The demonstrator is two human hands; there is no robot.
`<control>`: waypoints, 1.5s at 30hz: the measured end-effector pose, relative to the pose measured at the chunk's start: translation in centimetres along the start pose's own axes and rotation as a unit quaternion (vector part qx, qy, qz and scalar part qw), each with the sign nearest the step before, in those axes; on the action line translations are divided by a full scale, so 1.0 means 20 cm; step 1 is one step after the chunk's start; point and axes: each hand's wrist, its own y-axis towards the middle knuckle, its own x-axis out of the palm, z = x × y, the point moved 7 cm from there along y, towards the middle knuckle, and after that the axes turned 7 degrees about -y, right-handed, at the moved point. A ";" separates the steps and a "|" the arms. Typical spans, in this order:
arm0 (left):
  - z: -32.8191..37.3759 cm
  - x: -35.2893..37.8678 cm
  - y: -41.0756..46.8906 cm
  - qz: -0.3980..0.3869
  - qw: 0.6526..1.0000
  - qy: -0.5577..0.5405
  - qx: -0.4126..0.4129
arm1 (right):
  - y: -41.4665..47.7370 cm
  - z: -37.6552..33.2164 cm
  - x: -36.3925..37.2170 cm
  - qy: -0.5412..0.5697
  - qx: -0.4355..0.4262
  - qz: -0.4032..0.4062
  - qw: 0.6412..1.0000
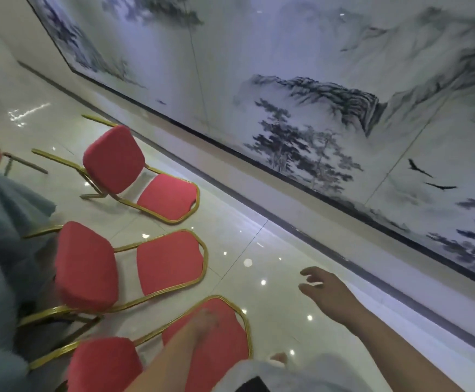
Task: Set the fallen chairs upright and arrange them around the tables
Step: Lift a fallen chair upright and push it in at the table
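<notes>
We see three red chairs w/ gold frames lying on their backs in the lower left of the frame: the nearest chair [106, 363] at btm centre, the middle chair [86, 267] above it and the far chair [113, 159] above that, all just beside the teal tablecloth [1, 222] at the left edge. Our left hand [202, 321] lies blurred over the nearest chair's backrest pad, so we can't tell if it grips. Our right hand [326, 290] hangs over the glossy floor [259, 244] at lower right, fingers loosely apart, holding nothing, below the ink-landscape mural [315, 108].
</notes>
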 end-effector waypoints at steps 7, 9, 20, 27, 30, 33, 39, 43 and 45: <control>0.25 -0.24 0.12 0.089 0.987 -0.129 0.019 | 0.57 -0.36 0.08 -0.066 -0.058 -0.125 0.988; 0.17 -0.28 0.13 0.131 0.974 -0.185 -0.004 | 0.74 -0.49 0.15 -0.101 -0.085 -0.168 0.977; -0.50 0.41 -0.43 0.316 0.720 -0.515 -0.341 | 1.40 -0.92 0.59 -0.269 -0.177 -0.390 0.863; -0.41 0.83 -0.21 0.292 0.664 -0.595 -0.346 | 1.63 -0.77 0.90 -0.428 -0.190 -0.437 0.768; -0.42 0.99 0.04 0.274 0.643 -0.632 -0.334 | 1.72 -0.54 1.03 -0.504 -0.180 -0.444 0.719; -0.45 1.19 0.36 0.235 0.630 -0.667 -0.321 | 1.86 -0.27 1.16 -0.577 -0.160 -0.431 0.675; -0.75 1.45 1.02 0.195 0.648 -0.671 -0.303 | 2.16 0.21 1.61 -0.634 -0.143 -0.371 0.663; -1.10 1.57 1.42 0.246 0.608 -0.687 -0.313 | 2.24 0.46 2.14 -0.611 -0.181 -0.388 0.665; -1.27 1.64 1.62 0.265 0.566 -0.717 -0.310 | 2.28 0.59 2.43 -0.591 -0.198 -0.408 0.667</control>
